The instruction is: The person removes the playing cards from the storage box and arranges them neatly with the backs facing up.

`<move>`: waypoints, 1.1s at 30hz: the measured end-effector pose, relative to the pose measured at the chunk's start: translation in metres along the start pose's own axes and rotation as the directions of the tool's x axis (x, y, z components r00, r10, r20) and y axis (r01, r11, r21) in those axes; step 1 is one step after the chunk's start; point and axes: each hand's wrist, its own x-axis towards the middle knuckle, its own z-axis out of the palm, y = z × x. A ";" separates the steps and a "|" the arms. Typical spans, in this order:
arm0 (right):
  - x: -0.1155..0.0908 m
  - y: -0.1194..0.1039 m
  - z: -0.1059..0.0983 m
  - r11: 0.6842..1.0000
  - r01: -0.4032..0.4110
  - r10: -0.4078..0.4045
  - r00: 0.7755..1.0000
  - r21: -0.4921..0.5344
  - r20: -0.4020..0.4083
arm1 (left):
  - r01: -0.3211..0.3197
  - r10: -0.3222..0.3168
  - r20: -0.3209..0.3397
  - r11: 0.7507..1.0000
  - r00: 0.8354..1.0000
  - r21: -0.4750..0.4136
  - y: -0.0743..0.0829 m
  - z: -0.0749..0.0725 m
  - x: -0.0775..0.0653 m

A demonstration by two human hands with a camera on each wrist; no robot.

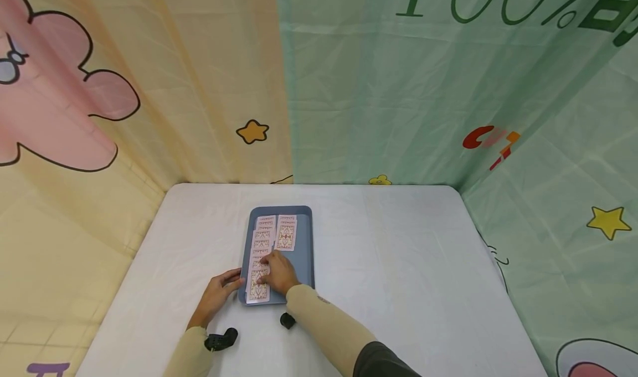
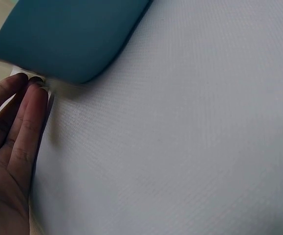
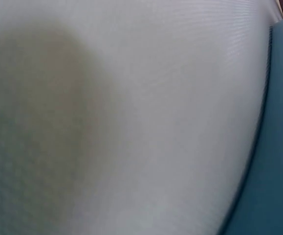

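Several playing cards (image 1: 258,293), backs up with a red-brown pattern, overlap in a long column on the left of a blue-grey tray (image 1: 305,238). A shorter stack of the same cards (image 1: 286,237) lies at the upper right of that column. My right hand (image 1: 282,273) reaches over the lower tray, thumb and forefinger apart, their tips on the long column. At the tray's left edge is my left hand (image 1: 217,295), fingers extended and fingertips right at the rim. The left wrist view shows this hand's fingers (image 2: 26,132) under the tray's edge.
The tray stands on a white-covered table (image 1: 389,266), left of its middle. Black wrist devices (image 1: 221,340) sit near both forearms. Printed curtains (image 1: 374,89) enclose the table at the back and sides.
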 end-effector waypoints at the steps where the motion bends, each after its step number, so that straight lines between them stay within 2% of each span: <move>1: 0.000 0.000 0.000 1.000 0.003 -0.003 1.000 -0.006 0.004 | 0.002 -0.002 -0.002 1.000 1.000 0.000 0.000 0.000 0.000; 9: -0.007 -0.005 -0.002 0.999 0.011 -0.009 0.999 -0.040 0.041 | 0.007 -0.007 -0.003 1.000 1.000 0.010 -0.001 0.000 0.000; 17: -0.009 -0.005 -0.002 0.997 0.037 -0.034 0.999 -0.071 0.038 | 0.001 -0.001 0.002 1.000 1.000 -0.007 0.003 0.001 -0.003; 33: -0.011 -0.004 -0.003 1.000 0.008 -0.008 0.999 0.005 0.050 | -0.001 0.001 -0.009 1.000 1.000 0.001 0.001 0.001 0.000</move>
